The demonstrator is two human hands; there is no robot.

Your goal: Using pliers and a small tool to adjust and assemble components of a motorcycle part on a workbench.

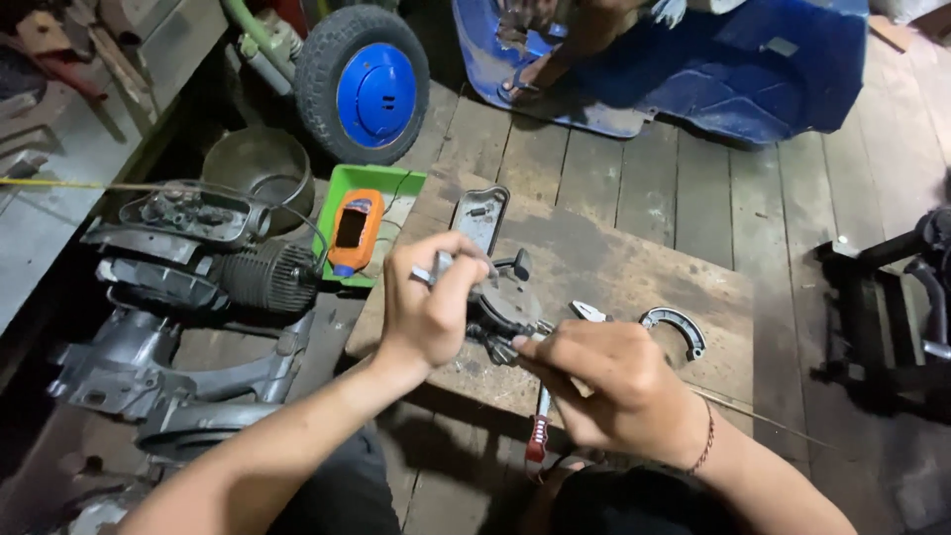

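At mid-frame the left hand [428, 312] grips a thin metal tool and the right hand [602, 381] pinches a small part against the round brake plate [505, 307]; best keep the plate steady on the board.

Blue-hubbed wheel [373, 84], orange multimeter [354, 233] in green tray [391, 183] — engine [198, 267]

You have two hands, left [426, 315] and right [604, 381], one wheel [365, 84] at eleven o'clock, one orange meter [356, 231], probably one brake shoe [676, 326] at three.
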